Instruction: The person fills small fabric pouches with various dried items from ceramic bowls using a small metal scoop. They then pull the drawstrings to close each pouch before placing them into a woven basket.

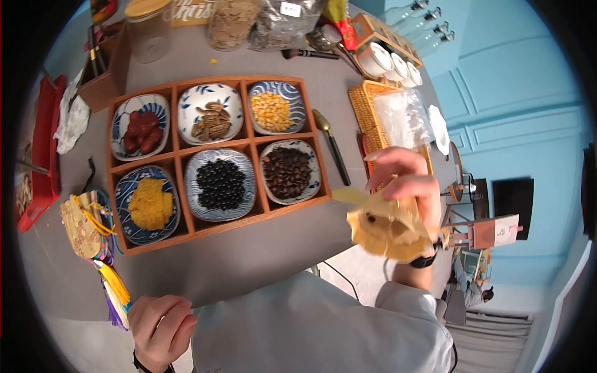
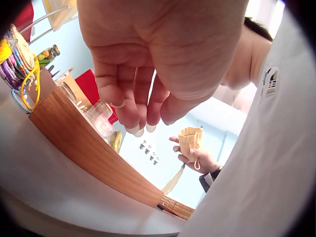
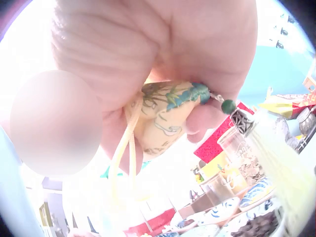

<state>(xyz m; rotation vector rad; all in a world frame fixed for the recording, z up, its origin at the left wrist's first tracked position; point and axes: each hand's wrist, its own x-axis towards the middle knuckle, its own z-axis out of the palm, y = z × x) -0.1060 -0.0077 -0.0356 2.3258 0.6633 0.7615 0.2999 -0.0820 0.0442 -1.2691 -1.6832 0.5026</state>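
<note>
My right hand [image 1: 413,180] grips a small cream drawstring pouch [image 1: 392,233] off the table's right front side, its gathered mouth turned toward the head camera. The right wrist view shows a blue-green printed pattern on the pouch [image 3: 165,118], with a looped cord [image 3: 126,143] hanging from it. A pale tassel [image 3: 279,168] dangles below a green bead [image 3: 228,105]. My left hand [image 1: 163,329] hangs at the table's front left with its fingers loosely bent and holds nothing. Near it lie several more pouches [image 1: 87,230] with coloured tassels [image 1: 114,289].
A wooden divided tray [image 1: 249,219] bears dishes of red dates [image 1: 143,132], brown pieces [image 1: 212,121], corn-like kernels [image 1: 271,112], yellow bits [image 1: 151,204], black beans [image 1: 221,184] and dark brown pieces [image 1: 286,173]. Beside it are a spoon [image 1: 333,146] and wicker basket [image 1: 367,115]. Jars [image 1: 149,37] stand behind.
</note>
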